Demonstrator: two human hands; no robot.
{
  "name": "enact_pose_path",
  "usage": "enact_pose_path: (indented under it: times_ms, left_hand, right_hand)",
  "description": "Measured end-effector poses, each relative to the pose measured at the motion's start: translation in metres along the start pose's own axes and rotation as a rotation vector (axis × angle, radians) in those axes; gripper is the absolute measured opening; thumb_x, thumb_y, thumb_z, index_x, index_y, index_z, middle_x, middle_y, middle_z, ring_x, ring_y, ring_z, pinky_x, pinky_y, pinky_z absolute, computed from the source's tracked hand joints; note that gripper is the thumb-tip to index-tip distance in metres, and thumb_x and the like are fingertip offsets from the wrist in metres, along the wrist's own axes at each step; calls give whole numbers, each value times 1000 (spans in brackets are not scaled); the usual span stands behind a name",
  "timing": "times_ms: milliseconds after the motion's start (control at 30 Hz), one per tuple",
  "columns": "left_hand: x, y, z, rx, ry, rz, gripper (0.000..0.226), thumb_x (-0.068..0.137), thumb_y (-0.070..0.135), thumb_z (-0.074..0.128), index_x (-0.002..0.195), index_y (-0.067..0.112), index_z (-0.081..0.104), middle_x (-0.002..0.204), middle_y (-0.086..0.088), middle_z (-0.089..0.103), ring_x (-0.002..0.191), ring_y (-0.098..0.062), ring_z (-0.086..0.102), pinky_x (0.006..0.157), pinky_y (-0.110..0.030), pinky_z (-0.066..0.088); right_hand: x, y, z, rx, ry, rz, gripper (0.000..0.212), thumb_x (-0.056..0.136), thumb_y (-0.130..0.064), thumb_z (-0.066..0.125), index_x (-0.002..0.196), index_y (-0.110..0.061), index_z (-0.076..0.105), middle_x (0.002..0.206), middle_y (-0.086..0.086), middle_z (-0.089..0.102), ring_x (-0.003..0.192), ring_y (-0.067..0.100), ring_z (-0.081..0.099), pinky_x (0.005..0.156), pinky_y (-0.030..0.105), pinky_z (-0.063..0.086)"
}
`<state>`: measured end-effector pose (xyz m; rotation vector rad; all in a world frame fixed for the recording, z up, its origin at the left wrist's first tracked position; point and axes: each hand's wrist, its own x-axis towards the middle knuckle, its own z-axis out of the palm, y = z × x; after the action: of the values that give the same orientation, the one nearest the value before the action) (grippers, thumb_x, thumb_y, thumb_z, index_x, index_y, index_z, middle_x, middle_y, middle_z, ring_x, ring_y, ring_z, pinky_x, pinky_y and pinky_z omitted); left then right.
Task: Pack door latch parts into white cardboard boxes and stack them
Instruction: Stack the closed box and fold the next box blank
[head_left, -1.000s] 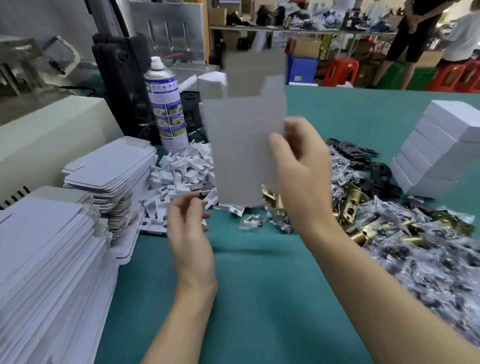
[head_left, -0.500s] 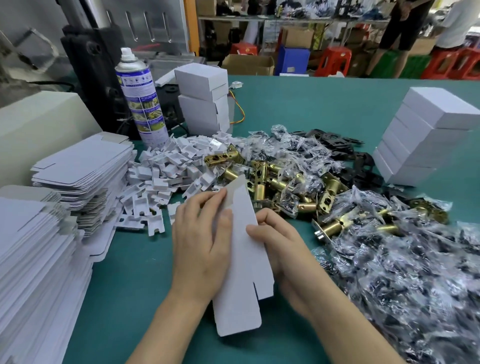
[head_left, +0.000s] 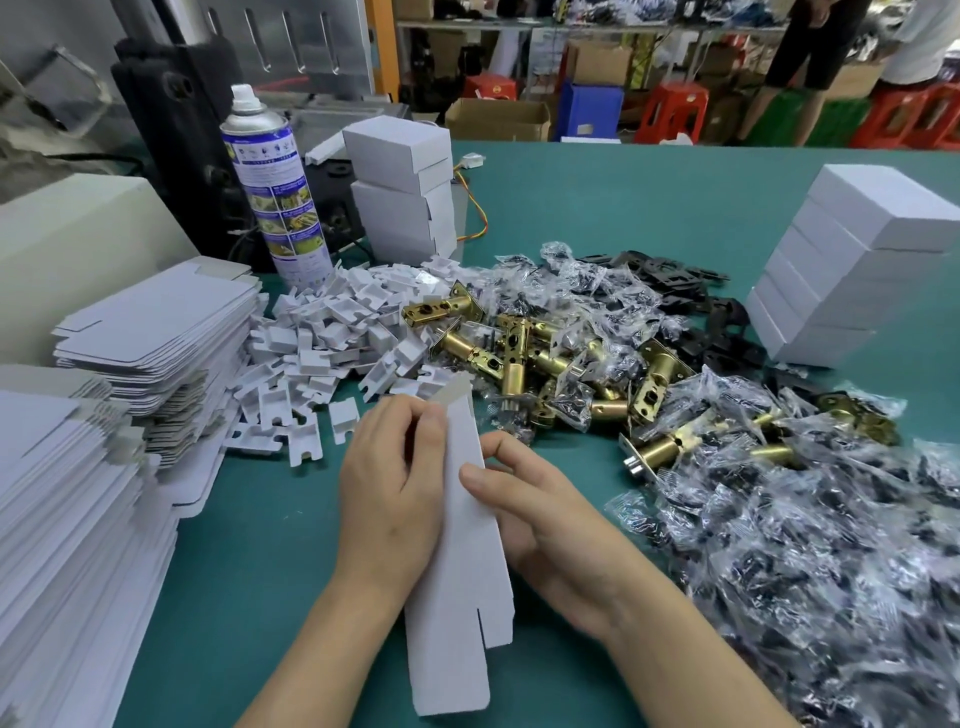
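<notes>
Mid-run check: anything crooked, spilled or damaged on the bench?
No damage shows. The top box on the small stack beside the spray can sits twisted off the boxes below, and the flat blanks at left are fanned unevenly.

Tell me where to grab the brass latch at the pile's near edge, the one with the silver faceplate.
Pinch the brass latch across its round barrel, just behind the faceplate, coming from above on the near side. That end lies on bare table; the far end seems to run under the bagged parts.
</notes>
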<state>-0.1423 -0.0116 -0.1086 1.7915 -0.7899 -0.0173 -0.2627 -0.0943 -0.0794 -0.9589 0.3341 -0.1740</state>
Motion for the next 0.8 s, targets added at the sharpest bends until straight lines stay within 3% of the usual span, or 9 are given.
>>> enact_pose_path:
  times_ms: [100, 200, 367, 467, 567, 700, 800]
  left_hand:
    - [1, 0, -1, -47, 46, -23, 41, 106, 40, 44, 72, 18, 46, 67, 6, 47, 65, -13, 44, 61, -31, 33]
    - [2, 3, -2, -133, 102, -65, 44, 106, 45, 42, 63, 33, 40, 59, 13, 43, 58, -8, 37, 55, -25, 30]
    - [-1, 7, -4, -232, 154, -125, 48, 104, 52, 41, 58, 37, 42, 55, 15, 38, 55, -7, 31, 53, -27, 29]
    - [-3, 10, -6, -290, 161, -132, 55, 99, 61, 38, 64, 20, 46, 56, 12, 41, 55, -6, 36, 53, -26, 33]
    - [-3, 14, -7, -312, 148, -79, 57, 99, 59, 36, 73, 10, 44, 60, 9, 42, 56, -3, 38, 54, -17, 34]
    - [1, 14, -8, -415, 138, -57, 40, 103, 37, 42, 72, 13, 40, 66, 11, 43, 61, 1, 40, 59, -11, 37]
    - [5, 7, -11, -487, 144, -59, 27, 100, 37, 50, 79, 20, 52, 70, 13, 55, 68, -3, 49, 66, -14, 43]
  right_hand:
    - [1, 4, 2, -11, -19, 14, 22, 89, -24, 70, 105, -13, 59, 102, 11, 65, 84, 19, 66, 75, 26, 56]
    - [0, 7, 6, -25, -29, 53, 34, 88, -30, 69, 114, -10, 59, 105, 9, 65, 90, 18, 66, 81, 26, 56]
    - [-1, 13, 16, -66, -66, 155, 72, 89, -45, 64, 149, -12, 42, 123, 8, 70, 112, 23, 65, 110, 47, 46]
    - [0, 14, 16, -153, -59, 144, 74, 88, -46, 66, 152, -18, 42, 137, 11, 67, 119, 24, 65, 113, 52, 46]
    - [0, 12, 10, -157, -31, 133, 81, 80, -48, 75, 150, -19, 45, 136, 16, 67, 123, 35, 65, 111, 56, 48]
    - [0, 4, 1, -172, 19, 130, 71, 82, -46, 75, 143, -18, 52, 119, 14, 73, 103, 34, 69, 109, 65, 44]
    - [1, 0, -9, -188, 63, 124, 65, 84, -43, 73, 142, -20, 54, 124, 15, 73, 111, 38, 69, 110, 64, 44]
